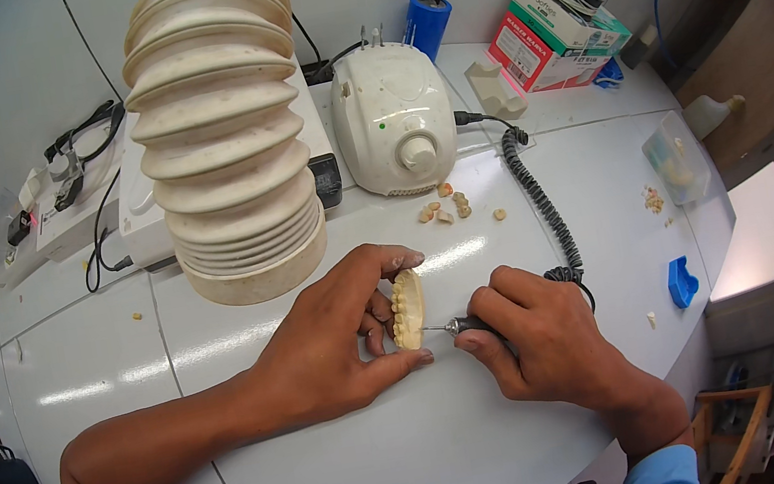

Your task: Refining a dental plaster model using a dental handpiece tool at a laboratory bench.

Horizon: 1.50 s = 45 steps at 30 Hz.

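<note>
My left hand [355, 328] is closed round a cream dental cast [408, 310], thumb at its near end and a finger at its far end. The row of teeth on the cast faces left, toward my palm. In my right hand [538, 334] is a dark rotary handpiece [470, 326], gripped like a pen. Its thin metal bur [434, 328] points left and reaches the cast's right side near the lower end; whether it touches I cannot tell. A coiled black cord [543, 202] runs from beside my right hand up to the white control unit [396, 124].
A ribbed white extraction hose [224, 136] hangs over the table at the back left. Small cream pieces [443, 208] lie before the control unit. Boxes [547, 39] stand at the back right, a clear container [676, 161] and a blue tray [682, 282] farther right.
</note>
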### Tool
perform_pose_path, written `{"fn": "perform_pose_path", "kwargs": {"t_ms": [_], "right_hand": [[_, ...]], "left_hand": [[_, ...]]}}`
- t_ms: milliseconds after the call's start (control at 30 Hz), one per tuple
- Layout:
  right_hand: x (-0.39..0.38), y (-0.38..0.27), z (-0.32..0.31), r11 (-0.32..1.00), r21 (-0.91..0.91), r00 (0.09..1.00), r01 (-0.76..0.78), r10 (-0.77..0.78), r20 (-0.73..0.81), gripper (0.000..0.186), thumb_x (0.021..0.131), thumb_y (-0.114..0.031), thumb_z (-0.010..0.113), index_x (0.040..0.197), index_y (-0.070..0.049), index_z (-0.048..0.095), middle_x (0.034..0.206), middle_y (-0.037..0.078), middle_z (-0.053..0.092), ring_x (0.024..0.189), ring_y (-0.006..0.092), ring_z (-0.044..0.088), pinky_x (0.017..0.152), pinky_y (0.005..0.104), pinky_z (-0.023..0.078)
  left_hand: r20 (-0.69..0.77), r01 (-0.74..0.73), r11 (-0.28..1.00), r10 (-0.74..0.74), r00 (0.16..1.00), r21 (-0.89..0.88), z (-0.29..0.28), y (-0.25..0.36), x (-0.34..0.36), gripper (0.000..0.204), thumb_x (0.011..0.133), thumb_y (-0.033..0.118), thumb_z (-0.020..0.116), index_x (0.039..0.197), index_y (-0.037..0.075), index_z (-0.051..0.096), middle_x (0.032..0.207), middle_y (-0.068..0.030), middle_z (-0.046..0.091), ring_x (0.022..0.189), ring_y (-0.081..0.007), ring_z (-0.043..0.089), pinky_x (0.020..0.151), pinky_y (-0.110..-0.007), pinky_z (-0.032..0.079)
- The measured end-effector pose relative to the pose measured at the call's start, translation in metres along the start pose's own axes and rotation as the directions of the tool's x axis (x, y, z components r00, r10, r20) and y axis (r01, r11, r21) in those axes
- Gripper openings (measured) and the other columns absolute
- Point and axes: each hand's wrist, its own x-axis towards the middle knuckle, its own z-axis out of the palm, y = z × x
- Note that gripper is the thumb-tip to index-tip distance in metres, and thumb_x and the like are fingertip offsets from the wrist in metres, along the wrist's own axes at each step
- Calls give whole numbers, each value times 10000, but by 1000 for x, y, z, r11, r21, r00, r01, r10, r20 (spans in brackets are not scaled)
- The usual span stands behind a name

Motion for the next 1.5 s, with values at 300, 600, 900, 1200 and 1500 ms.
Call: {"fn": "perform_pose_path", "kwargs": {"t_ms": [300,600,900,1200,1500], "right_hand": [[2,1,0,1000,-4,1000,7,-7,-16,279,1015,-296,813,948,-72,660,829,62,535,675,236,608,512,392,471],[1,-1,3,1000,-22,1000,-13,13,-11,273,1010,-287,818,955,-70,662,822,62,528,670,228,597,515,398,473],[2,-3,1,1000,-15,1000,-9,9,4,263,1011,-287,818,962,-75,669,840,61,534,695,228,612,515,396,471],[2,-3,1,999,-23,1000,-23,23,6,257,1012,-291,818,956,-81,681,838,59,538,700,225,622,508,391,470],[3,-6,1,999,-40,1000,-9,9,17,252,1010,-301,820,954,-90,695,836,54,543,694,217,623,505,382,470]], "left_hand": [[-13,-23,999,24,1000,37,0,0,2,806,866,170,990,1521,58,534,1173,-80,607,819,-100,599,745,-260,563],[-26,-57,997,58,998,49,0,-3,5,803,860,164,990,1521,68,544,1171,-76,613,818,-97,606,746,-259,563],[-16,-38,999,38,999,36,1,-1,2,807,852,173,996,1520,72,555,1186,-77,617,803,-93,609,749,-259,562],[5,-72,994,72,997,79,2,-2,3,817,865,195,987,1552,80,559,1193,-74,602,795,-106,607,744,-271,566],[25,-72,992,70,997,102,-1,-1,2,798,885,181,965,1566,75,562,1191,-78,586,821,-108,612,741,-276,574]]}}
